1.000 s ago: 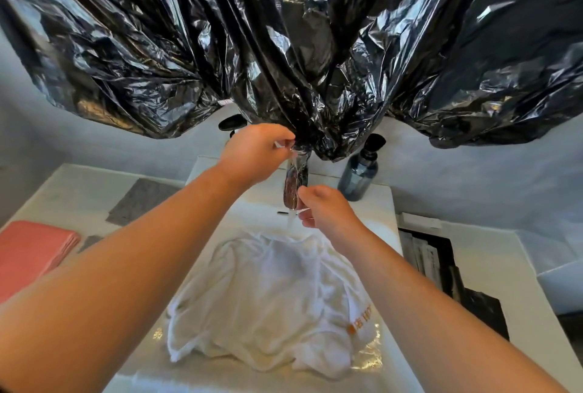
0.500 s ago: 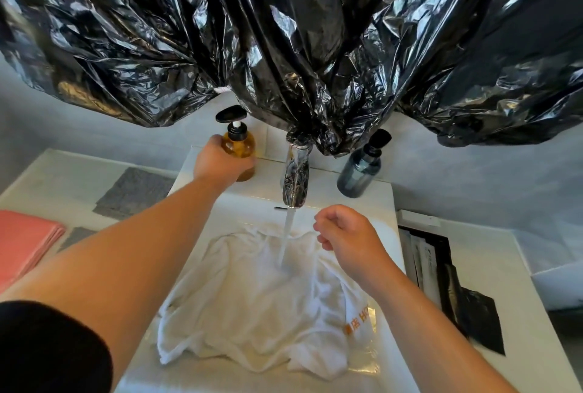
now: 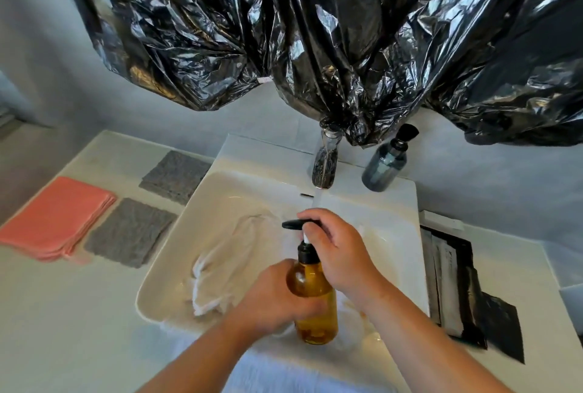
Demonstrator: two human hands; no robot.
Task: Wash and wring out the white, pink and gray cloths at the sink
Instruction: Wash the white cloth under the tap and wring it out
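A white cloth (image 3: pixel 230 260) lies wet in the white sink (image 3: pixel 378 203), under water running from the faucet (image 3: pixel 324 168). My left hand (image 3: pixel 277 298) grips an amber pump bottle (image 3: pixel 314 294) by its body and holds it over the cloth. My right hand (image 3: pixel 337 250) rests on top of the bottle's black pump head, fingers curled over it. A folded pink cloth stack (image 3: pixel 60 219) lies on the counter at the left. Two gray cloths (image 3: pixel 129 231) (image 3: pixel 176 176) lie beside it, between the pink stack and the sink.
Crumpled black plastic sheeting (image 3: pixel 315 29) hangs low over the faucet. A dark blue-gray pump bottle (image 3: pixel 385 165) stands on the sink's back right corner. Dark packets (image 3: pixel 457 285) lie on the counter right of the sink. A pale towel (image 3: pixel 284 370) hangs at the front edge.
My left hand took the amber bottle from the sink's back ledge and brought it forward over the cloth. My right hand moved onto its pump. The view shifted left.
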